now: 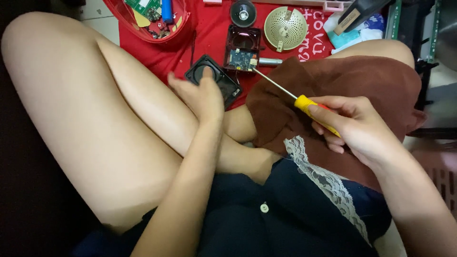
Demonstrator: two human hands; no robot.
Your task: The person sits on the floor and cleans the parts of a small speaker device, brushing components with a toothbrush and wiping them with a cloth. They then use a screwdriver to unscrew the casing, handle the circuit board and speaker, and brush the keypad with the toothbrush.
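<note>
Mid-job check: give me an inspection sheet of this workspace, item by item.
Surface: red cloth on the floor.
Job's things: yellow-handled screwdriver, tip at circuit board in dark red case; black speaker.
Clutter: red basket of parts, round grille, small speaker, brown cloth.
Grippers: right hand grips screwdriver; left hand rests on black speaker.
Cables: thin black wire.
Surroundings: tile floor, dark objects at right.

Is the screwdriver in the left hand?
No, the right hand grips the yellow screwdriver; the left hand rests on a black speaker.
</note>
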